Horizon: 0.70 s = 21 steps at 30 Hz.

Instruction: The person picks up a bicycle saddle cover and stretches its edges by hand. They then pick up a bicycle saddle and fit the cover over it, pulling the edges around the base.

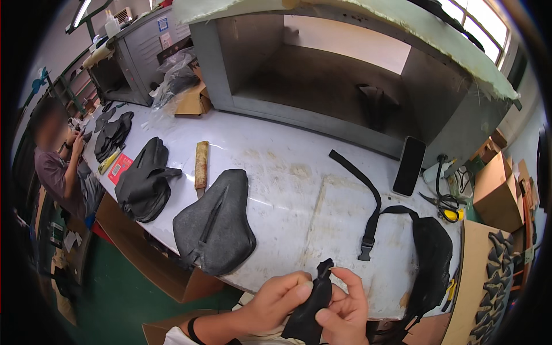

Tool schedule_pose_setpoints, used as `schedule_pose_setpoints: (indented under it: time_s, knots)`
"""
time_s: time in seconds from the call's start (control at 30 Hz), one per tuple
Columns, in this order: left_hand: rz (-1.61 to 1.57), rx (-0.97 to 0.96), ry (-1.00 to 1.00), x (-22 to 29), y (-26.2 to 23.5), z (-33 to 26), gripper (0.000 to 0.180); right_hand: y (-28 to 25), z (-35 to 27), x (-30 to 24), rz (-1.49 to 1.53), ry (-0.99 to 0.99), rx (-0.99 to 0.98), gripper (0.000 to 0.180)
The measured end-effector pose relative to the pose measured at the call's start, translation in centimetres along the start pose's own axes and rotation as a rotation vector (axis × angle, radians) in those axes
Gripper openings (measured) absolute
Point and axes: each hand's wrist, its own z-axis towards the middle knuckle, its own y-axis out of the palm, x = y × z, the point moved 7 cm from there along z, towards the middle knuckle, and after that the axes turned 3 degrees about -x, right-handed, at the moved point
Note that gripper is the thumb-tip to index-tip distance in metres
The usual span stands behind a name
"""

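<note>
At the front edge of the table my left hand (pixel 283 296) pinches a small black piece of soft material (pixel 309 315) between thumb and fingers. My right hand (pixel 349 310) grips the same piece from the other side, its index finger raised beside the narrow upper tip. The kind of piece cannot be made out. Left of my hands lies a black bicycle saddle cover (pixel 221 230) with a slit down its middle. To the right a black waist bag (pixel 432 259) rests with its strap (pixel 374 198) and buckle (pixel 366 248) spread on the table.
A worn-handled tool (pixel 201 164) and more black covers (pixel 144 184) lie at the left. A phone (pixel 410 167) and scissors (pixel 444 202) are at the right. A metal cabinet (pixel 322 118) stands behind, cardboard boxes (pixel 500 192) far right. Another person (pixel 60 161) works at the far left.
</note>
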Motion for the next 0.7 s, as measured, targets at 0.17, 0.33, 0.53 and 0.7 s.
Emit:
schedule_pose_setpoints:
  time_s: [0.17, 0.33, 0.53, 0.7]
  knots:
    - [0.498, -0.008, 0.259, 3.0, -0.8, -0.3, 0.031, -0.1, 0.1, 0.4, -0.052, -0.054, 0.019, 0.073]
    - [0.097, -0.011, 0.118, -0.2, -1.0, 0.9, 0.034, 0.2, 0.6, -0.3, -0.039, -0.077, 0.056, 0.069]
    - [0.44, 0.007, 0.264, 2.5, -0.7, 0.4, 0.032, -0.5, 0.6, -1.3, -0.225, -0.229, 0.159, 0.069]
    - [-0.209, 0.004, -0.022, -1.6, -0.5, 0.0, 0.029, 0.4, 0.8, -0.8, -0.03, -0.151, 0.172, 0.066]
